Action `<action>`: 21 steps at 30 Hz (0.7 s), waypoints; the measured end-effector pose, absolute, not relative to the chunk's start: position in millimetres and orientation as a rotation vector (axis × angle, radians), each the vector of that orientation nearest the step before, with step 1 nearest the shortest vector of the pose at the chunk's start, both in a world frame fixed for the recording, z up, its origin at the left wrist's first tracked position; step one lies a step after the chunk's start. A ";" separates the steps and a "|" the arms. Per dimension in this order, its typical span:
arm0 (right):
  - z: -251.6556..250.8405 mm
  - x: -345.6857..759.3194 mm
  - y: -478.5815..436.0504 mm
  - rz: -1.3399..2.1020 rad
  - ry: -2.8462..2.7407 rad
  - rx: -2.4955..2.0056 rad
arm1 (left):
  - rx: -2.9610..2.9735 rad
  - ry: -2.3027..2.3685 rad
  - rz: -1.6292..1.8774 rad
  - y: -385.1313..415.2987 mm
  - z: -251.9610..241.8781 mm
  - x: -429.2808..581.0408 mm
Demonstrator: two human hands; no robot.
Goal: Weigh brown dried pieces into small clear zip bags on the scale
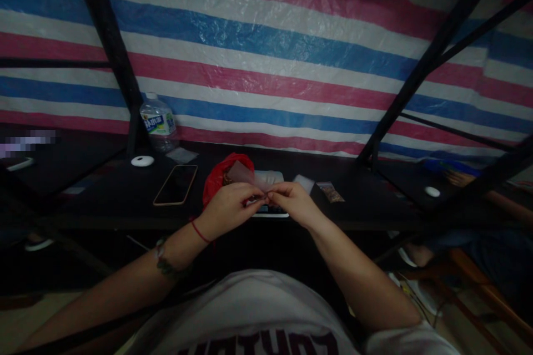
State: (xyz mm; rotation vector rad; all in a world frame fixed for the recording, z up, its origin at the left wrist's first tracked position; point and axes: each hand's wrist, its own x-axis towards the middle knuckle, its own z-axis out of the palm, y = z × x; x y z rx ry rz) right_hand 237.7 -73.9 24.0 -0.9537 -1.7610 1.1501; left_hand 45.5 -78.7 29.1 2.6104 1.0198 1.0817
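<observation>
My left hand (233,203) and my right hand (293,199) meet over the desk, fingertips pinched together. Between them is a small clear plastic bag (246,174), its translucent film standing up behind the fingers. Exactly where each fingertip grips it is partly hidden. Under my hands lies a white scale (277,214), mostly covered. A red plastic bag (214,175) with brown bits inside stands open just beyond my left hand. To the right of my right hand are a clear piece of plastic (305,183) and a small filled zip bag (331,192) of brown bits.
A phone (176,185), a white round object (142,161), a water bottle (158,122) and a flat clear plastic piece (182,155) lie left on the black desk (125,199). Dark metal posts (112,39) flank a striped sheet (266,55). Another person's hand (460,178) shows far right.
</observation>
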 end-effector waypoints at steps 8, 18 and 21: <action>21.7 236.9 -72.9 0.951 -1.870 -0.987 | 2.683 1.113 1.048 -72.9 26.8 42.0; 15.5 237.9 -68.5 0.949 -1.785 -1.077 | 2.646 1.115 1.007 -74.3 26.2 42.2; 15.0 235.3 -70.9 0.953 -1.758 -1.073 | 2.643 1.102 0.993 -77.8 25.8 43.5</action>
